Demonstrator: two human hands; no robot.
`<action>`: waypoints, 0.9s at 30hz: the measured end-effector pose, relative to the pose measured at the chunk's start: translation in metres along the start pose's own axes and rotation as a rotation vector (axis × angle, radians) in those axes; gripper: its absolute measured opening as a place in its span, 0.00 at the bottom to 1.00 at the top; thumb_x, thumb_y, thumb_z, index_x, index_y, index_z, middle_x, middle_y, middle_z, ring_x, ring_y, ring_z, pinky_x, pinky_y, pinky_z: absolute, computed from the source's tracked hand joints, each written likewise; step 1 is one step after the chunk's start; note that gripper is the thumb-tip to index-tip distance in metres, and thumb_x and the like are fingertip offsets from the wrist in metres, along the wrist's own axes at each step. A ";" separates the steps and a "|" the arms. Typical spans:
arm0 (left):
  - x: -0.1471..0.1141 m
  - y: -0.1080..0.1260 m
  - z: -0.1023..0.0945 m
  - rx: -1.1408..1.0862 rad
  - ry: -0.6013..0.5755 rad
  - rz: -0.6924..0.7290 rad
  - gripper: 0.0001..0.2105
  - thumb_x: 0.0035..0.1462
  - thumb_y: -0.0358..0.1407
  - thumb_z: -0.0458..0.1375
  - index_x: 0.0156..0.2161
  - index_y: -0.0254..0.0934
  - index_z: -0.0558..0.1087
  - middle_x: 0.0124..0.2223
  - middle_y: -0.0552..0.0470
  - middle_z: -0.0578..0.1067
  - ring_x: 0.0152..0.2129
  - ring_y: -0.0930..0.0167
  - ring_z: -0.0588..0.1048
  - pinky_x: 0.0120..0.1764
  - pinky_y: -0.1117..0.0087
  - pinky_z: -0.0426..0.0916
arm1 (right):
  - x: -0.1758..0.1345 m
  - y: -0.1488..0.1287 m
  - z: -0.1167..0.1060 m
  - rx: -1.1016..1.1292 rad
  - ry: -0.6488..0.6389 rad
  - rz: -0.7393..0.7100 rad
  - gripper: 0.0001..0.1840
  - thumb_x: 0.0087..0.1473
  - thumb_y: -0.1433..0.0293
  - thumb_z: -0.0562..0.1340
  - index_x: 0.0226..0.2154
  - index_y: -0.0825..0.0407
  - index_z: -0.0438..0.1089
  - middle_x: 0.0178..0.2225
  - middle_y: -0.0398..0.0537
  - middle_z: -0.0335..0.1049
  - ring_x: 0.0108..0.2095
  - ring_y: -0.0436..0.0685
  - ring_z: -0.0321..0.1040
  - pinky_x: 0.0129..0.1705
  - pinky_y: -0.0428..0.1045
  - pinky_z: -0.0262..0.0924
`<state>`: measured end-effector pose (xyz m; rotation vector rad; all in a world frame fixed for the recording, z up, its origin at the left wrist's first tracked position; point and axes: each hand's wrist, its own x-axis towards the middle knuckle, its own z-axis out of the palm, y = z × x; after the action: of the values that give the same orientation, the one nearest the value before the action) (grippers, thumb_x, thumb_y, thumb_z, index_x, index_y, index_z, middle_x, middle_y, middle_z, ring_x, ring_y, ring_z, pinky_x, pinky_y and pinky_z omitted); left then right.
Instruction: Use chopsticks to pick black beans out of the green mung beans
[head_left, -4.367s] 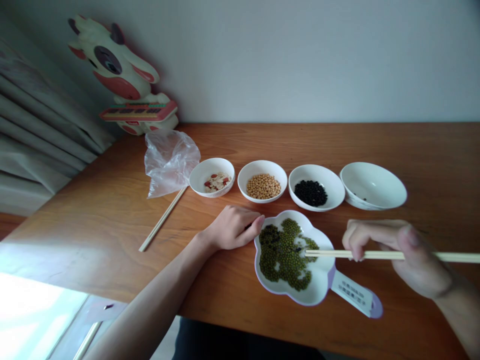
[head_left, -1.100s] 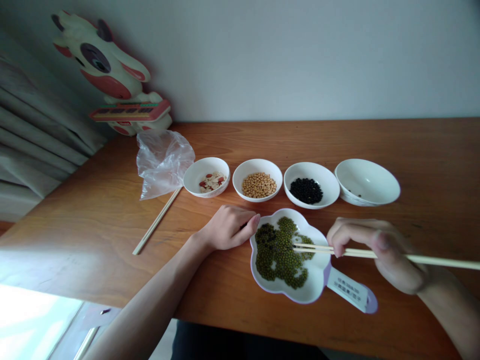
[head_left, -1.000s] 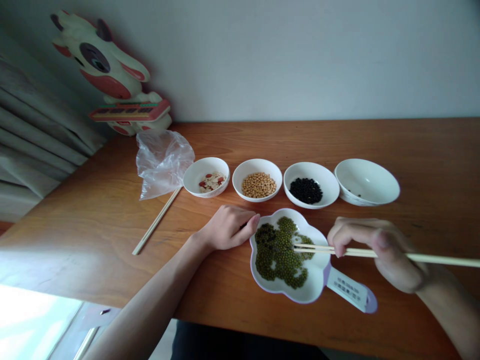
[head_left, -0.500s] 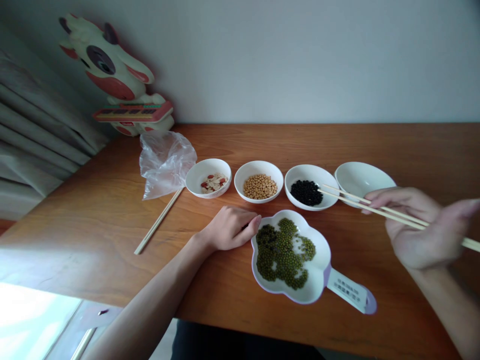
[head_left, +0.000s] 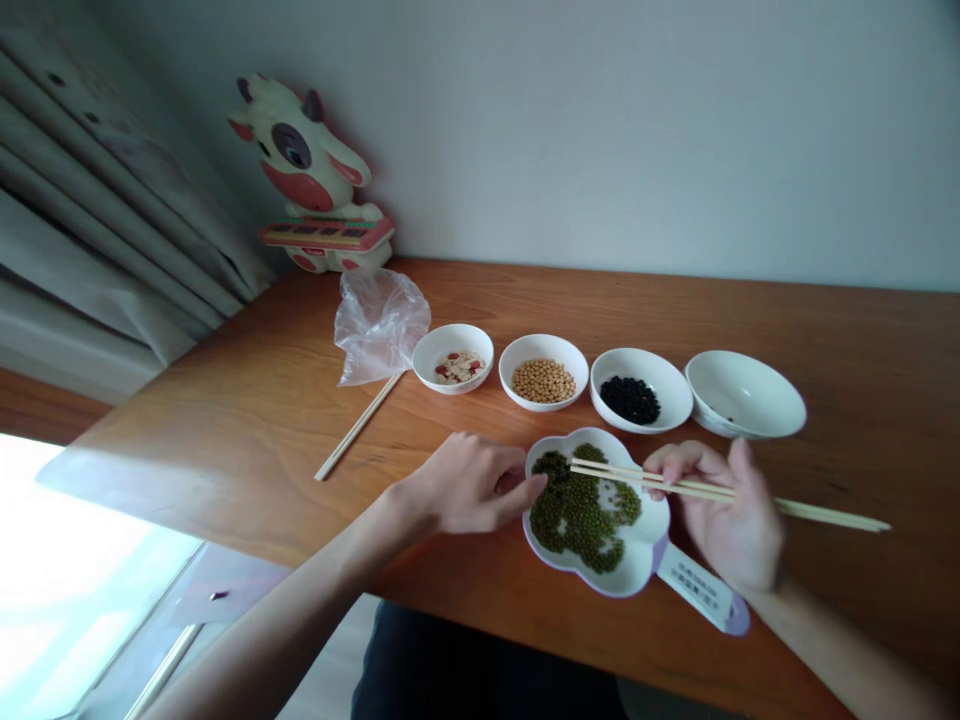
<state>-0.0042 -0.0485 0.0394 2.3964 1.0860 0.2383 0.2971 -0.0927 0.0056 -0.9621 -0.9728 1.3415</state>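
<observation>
My right hand (head_left: 720, 505) is closed around a pair of wooden chopsticks (head_left: 694, 488). Their tips meet close together over the green mung beans (head_left: 585, 520), near a darker patch of beans at the upper left. These lie in a white flower-shaped dish (head_left: 641, 570) with a lilac rim and a labelled handle. At the dish's left edge, my left hand (head_left: 480, 485) grips the rim, thumb reaching over it; its other fingers are curled and partly hidden. Just behind the dish stands a white bowl (head_left: 679, 400) of black beans (head_left: 630, 400).
Left of it are a bowl (head_left: 581, 352) of yellow soybeans and one (head_left: 489, 345) of pale and reddish flakes. A bowl (head_left: 780, 400) with a tiny dark speck stands right. Spare chopsticks (head_left: 360, 425), a plastic bag (head_left: 382, 320) and a cow toy (head_left: 330, 195) lie left.
My right hand has moved left with the chopsticks, from the black-bean bowl to over the mung beans. My left thumb reaches further over the dish. The view has shifted.
</observation>
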 end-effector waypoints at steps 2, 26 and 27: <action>-0.013 0.009 0.003 0.014 -0.045 -0.014 0.21 0.71 0.50 0.52 0.30 0.38 0.66 0.25 0.55 0.70 0.19 0.74 0.59 0.27 0.67 0.47 | -0.013 0.008 0.006 0.021 0.049 -0.006 0.38 0.73 0.52 0.42 0.28 0.49 0.79 0.29 0.50 0.73 0.31 0.57 0.68 0.39 0.52 0.66; 0.052 -0.028 -0.012 -0.046 0.105 0.196 0.20 0.74 0.46 0.54 0.36 0.37 0.79 0.35 0.50 0.80 0.30 0.73 0.76 0.33 0.72 0.62 | 0.028 -0.045 -0.032 -0.590 -0.337 -0.314 0.39 0.72 0.47 0.43 0.31 0.46 0.82 0.33 0.51 0.79 0.38 0.62 0.73 0.45 0.55 0.65; 0.054 -0.027 -0.009 -0.061 0.118 0.187 0.20 0.74 0.46 0.53 0.36 0.36 0.79 0.34 0.50 0.80 0.29 0.73 0.75 0.33 0.72 0.62 | 0.028 -0.046 -0.030 -0.567 -0.312 -0.297 0.40 0.71 0.45 0.44 0.30 0.47 0.82 0.31 0.51 0.78 0.37 0.62 0.73 0.44 0.54 0.66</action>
<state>0.0111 0.0096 0.0311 2.4556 0.8911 0.4749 0.3402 -0.0654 0.0393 -0.9829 -1.7248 0.9928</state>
